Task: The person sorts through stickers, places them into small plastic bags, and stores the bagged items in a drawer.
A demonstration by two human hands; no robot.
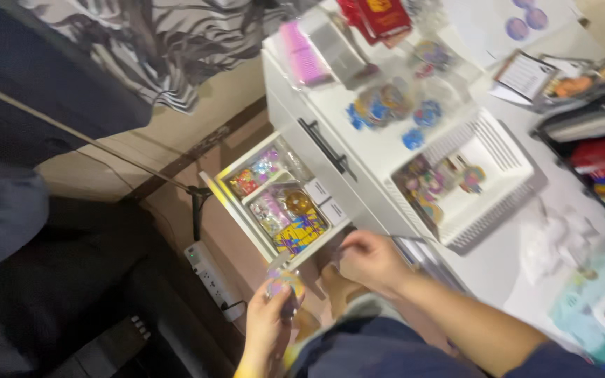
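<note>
Head view, blurred. Left hand (269, 327) low near centre, grip closed around small round colourful item (285, 285), held just below near edge of open white drawer (274, 203). Right hand (369, 260) right of it, at drawer's near right corner, fingers curled; grip state unclear, cannot tell if anything pinched. Drawer packed with shiny colourful packets and an amber ball (298, 202). White tabletop (498, 266) to the right carries white slatted basket (498, 150) with colourful round pieces inside. White power strip (208, 273) on the floor left of hands.
</note>
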